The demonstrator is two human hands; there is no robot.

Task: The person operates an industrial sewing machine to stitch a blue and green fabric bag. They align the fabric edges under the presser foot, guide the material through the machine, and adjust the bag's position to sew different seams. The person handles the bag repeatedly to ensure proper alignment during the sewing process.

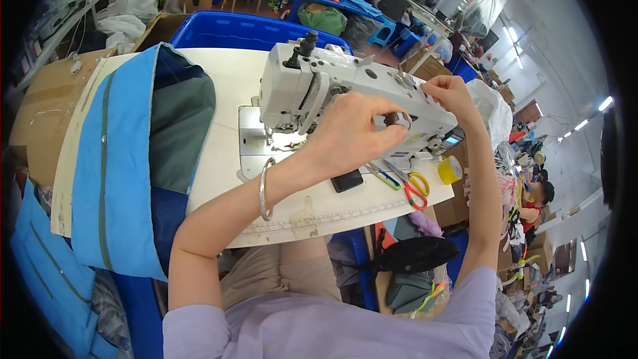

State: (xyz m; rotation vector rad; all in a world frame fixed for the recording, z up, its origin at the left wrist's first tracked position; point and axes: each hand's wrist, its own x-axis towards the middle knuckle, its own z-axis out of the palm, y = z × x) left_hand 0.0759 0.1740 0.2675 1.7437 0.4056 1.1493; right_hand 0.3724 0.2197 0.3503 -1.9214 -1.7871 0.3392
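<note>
Machine (389, 78), sewing, white: one, standing on the pale tabletop (227, 86) before the wearer. Left hand (349, 129)?

— At the machine's near side, thumb and forefinger curled round a dark knob (397, 119). Grip: pinching the knob, by all appearance, though the fingers partly cover it.

— Right hand (456, 98)?

— At the upper edge, right-hand end of the machine. Fingertips drawn together; contents cannot be told (a thread, if present, is too fine to make out).

— Hazards, in order of concern?

— Item one: knob. A turn too far, made by feel behind the fingers, could upset whatever it sets. Item two: right-hand pinch. Should it hold thread, a slack hold could let the end slip. Item three: silver bracelet (262, 189), loose on the left wrist; a careless withdrawal past the machine could snag it.

— Loose stock nearby?

— Scissors (426, 183), yellow and red handles, near the front edge; yellow roll (450, 170), beside them; flat black object (347, 181), near the left forearm. A dropped elbow could sweep any of these off. Blue fabric piece (123, 159), at left, overhanging the near edge: a knock could send it sliding, drawn by its own weight.
</note>
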